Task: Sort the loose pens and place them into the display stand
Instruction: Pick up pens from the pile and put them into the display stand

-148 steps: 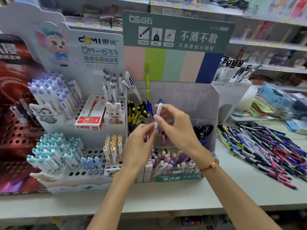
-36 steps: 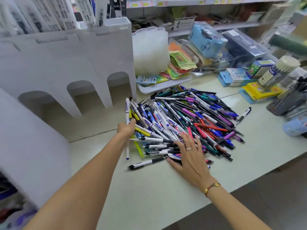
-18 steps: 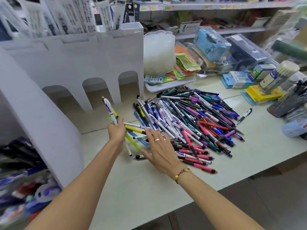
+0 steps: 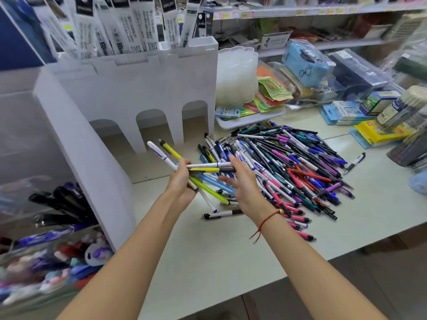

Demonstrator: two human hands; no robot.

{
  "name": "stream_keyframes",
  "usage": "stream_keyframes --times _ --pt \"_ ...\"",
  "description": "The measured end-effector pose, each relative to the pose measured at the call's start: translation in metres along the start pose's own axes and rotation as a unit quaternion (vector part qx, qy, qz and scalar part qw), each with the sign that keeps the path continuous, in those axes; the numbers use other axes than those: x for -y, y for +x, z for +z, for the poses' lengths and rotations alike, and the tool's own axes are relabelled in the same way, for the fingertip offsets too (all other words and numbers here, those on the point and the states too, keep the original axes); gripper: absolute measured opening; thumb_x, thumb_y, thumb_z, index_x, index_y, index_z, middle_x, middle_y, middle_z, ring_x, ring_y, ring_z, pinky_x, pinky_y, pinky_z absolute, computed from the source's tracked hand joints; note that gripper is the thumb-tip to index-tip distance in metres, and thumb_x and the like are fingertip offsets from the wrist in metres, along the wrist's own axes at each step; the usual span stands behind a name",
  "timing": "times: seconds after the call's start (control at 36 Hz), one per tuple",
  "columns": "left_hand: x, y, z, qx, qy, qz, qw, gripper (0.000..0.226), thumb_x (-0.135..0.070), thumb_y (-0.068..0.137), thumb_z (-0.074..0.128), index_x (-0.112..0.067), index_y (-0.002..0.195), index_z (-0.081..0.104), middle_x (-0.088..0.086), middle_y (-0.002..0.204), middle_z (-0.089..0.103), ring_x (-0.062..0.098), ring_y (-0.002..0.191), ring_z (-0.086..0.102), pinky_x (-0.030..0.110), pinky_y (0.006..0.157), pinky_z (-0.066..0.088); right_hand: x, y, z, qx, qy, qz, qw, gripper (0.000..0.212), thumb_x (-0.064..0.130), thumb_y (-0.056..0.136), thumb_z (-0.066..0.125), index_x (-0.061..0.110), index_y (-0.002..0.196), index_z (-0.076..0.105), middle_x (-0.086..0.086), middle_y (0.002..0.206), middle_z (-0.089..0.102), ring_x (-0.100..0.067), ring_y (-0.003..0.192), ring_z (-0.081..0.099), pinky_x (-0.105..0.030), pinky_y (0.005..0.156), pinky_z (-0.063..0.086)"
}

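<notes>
Pens (image 4: 288, 162) heaped on pale counter (image 4: 208, 262) | left hand (image 4: 180, 183) grips several | right hand (image 4: 245, 185) fingers apart | stocked shelves (image 4: 323, 10) behind

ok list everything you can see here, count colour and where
pen pile: many, mixed colours, counter right of centre
held pens: several, yellow and white, in left hand
lone pen: one, black and white, right of pile
white stand: one, arched, back left
tray: one, white, behind pile
yellow box: one, far right
left hand: grips pens
right hand: fingers spread, beside the held pens
</notes>
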State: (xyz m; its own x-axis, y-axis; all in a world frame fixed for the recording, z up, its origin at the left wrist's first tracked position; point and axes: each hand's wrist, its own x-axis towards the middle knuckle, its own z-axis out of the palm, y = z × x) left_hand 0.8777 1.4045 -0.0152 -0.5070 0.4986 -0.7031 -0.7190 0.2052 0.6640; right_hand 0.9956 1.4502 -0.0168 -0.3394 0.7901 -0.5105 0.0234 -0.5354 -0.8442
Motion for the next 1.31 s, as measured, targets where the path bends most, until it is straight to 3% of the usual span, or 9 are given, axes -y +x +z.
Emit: stream_keyframes --times 0.28,0.39,0.56,0.64,0.81,0.94,1.03,1.14,1.31 --pt "0.022 -0.009 0.002 0.074 -0.198 -0.148 0.966 0.033 -0.019 0.090 0.050 -0.018 0.060 0.036 0.001 0.053 0.048 0.015 0.061 0.046 0.032 0.082 0.048 -0.026 -0.027 0.008 -0.128 0.041 -0.071 0.988 0.036 0.037 0.100 0.046 0.015 0.077 0.064 -0.002 0.071 0.064 -0.011 0.062 0.058 -0.019 0.057 0.051" --pt "0.034 -0.018 0.006 0.120 -0.198 -0.109 0.967 0.029 -0.021 0.094 0.055 -0.016 0.066 0.049 0.000 0.079 0.062 0.014 0.077 0.060 0.035 0.098 0.044 -0.036 -0.032 0.007 -0.213 0.102 -0.076 0.969 0.039 0.038 0.101 0.042 0.013 0.076 0.060 -0.001 0.064 0.060 -0.013 0.056 0.053 -0.024 0.056 0.047" --pt "0.047 -0.029 0.012 0.115 -0.053 0.016 0.992 0.027 -0.036 0.095 0.055 -0.013 0.080 0.058 -0.001 0.068 0.066 0.016 0.076 0.061 0.031 0.080 0.048 -0.031 -0.046 0.008 -0.240 0.135 -0.053 0.960 0.037 0.040 0.100 0.042 0.017 0.077 0.058 0.000 0.064 0.051 -0.011 0.057 0.047 -0.024 0.059 0.042" --pt "0.051 -0.038 0.010 0.118 0.042 0.058 0.990 0.030 -0.037 0.096 0.053 -0.008 0.090 0.057 0.014 0.086 0.064 0.023 0.080 0.062 0.028 0.067 0.051 -0.030 -0.060 0.006 -0.217 0.111 -0.056 0.968 0.033 0.042 0.098 0.047 0.017 0.082 0.061 -0.001 0.068 0.054 -0.014 0.066 0.052 -0.028 0.069 0.044" --pt "0.032 -0.072 -0.008 0.141 0.104 0.113 0.978 0.026 -0.031 0.100 0.047 -0.008 0.097 0.058 0.001 0.070 0.070 0.015 0.068 0.069 0.028 0.070 0.051 -0.023 -0.094 -0.011 -0.074 -0.032 -0.091 0.993 0.022 0.037 0.093 0.058 0.021 0.092 0.073 0.001 0.090 0.072 -0.014 0.096 0.063 -0.031 0.087 0.045" --pt "0.014 -0.101 -0.036 0.191 0.195 0.154 0.949 0.028 -0.036 0.099 0.048 -0.016 0.083 0.057 -0.008 0.062 0.063 0.013 0.069 0.063 0.038 0.089 0.050 -0.002 -0.119 -0.016 -0.004 -0.119 -0.125 0.985 0.026 0.036 0.094 0.055 0.018 0.091 0.073 0.002 0.081 0.072 -0.008 0.073 0.062 -0.018 0.066 0.045" --pt "0.007 -0.119 -0.060 0.244 0.239 0.174 0.923 0.024 -0.036 0.100 0.047 -0.019 0.083 0.054 -0.007 0.067 0.057 0.010 0.065 0.059 0.032 0.081 0.049 0.012 -0.126 -0.003 0.034 -0.178 -0.127 0.975 0.029 0.037 0.098 0.048 0.018 0.096 0.070 -0.011 0.095 0.068 -0.018 0.080 0.060 -0.018 0.062 0.049" --pt "-0.002 -0.137 -0.099 0.308 0.279 0.178 0.892 0.017 -0.032 0.100 0.046 -0.018 0.098 0.055 -0.005 0.078 0.055 0.009 0.066 0.059 0.027 0.070 0.052 0.019 -0.136 0.037 0.074 -0.230 -0.133 0.961 0.031 0.039 0.101 0.039 0.023 0.101 0.067 -0.004 0.103 0.068 -0.019 0.089 0.061 -0.033 0.084 0.051" --pt "-0.028 -0.158 -0.179 0.305 0.320 0.215 0.871 0.015 -0.027 0.101 0.044 -0.013 0.096 0.049 -0.002 0.079 0.051 0.005 0.057 0.058 0.024 0.059 0.052 0.003 -0.164 0.108 0.134 -0.205 -0.161 0.956 0.028 0.026 0.103 0.040 0.019 0.125 0.056 0.003 0.101 0.070 -0.013 0.095 0.063 -0.026 0.078 0.050"
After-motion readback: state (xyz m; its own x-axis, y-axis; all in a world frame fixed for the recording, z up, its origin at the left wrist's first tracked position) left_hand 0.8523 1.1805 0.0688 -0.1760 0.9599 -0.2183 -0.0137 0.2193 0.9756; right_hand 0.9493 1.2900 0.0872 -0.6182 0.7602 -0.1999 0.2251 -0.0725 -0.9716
